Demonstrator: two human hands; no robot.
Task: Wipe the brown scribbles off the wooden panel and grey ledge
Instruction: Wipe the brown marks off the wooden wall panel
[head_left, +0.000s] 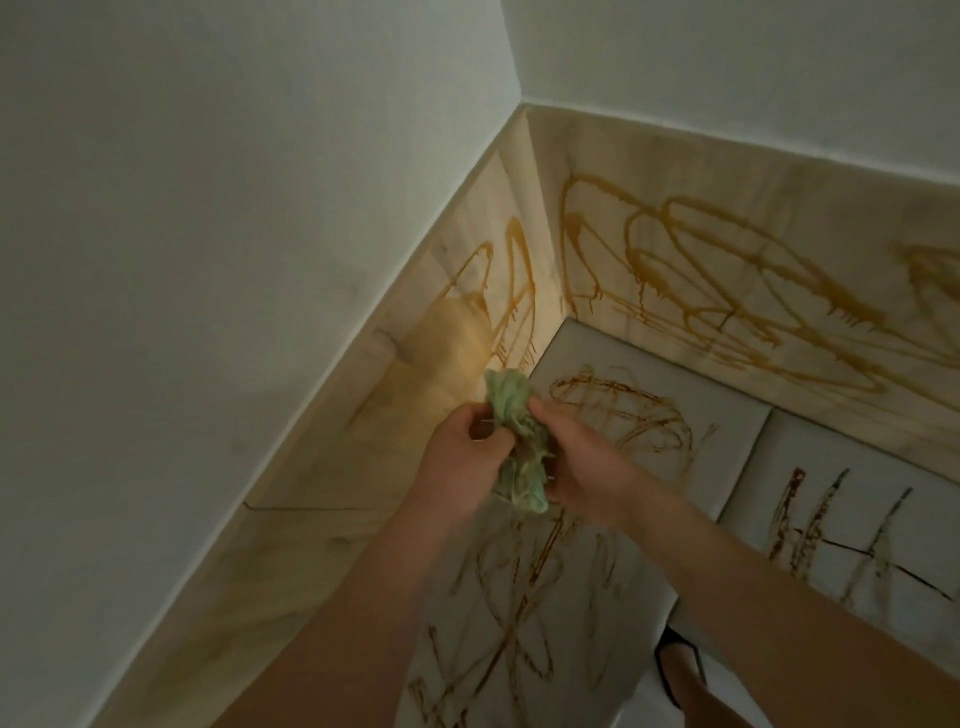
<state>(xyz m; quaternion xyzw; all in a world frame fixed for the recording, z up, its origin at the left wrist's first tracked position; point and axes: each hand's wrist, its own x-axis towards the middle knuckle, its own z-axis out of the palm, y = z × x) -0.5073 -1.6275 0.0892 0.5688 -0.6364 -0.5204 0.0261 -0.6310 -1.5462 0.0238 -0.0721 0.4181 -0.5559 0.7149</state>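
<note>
Mid-frame, the left hand (460, 457) and right hand (576, 457) both clutch a bunched green cloth (514, 441) between them, brown scribbles (727, 280) covering the wooden panel (675, 171) and grey ledge (582, 343) beyond.

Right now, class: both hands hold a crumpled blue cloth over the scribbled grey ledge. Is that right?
No: the head view shows the cloth is pale green, not blue. The left hand and right hand do hold it crumpled over the scribbled grey ledge.
</note>
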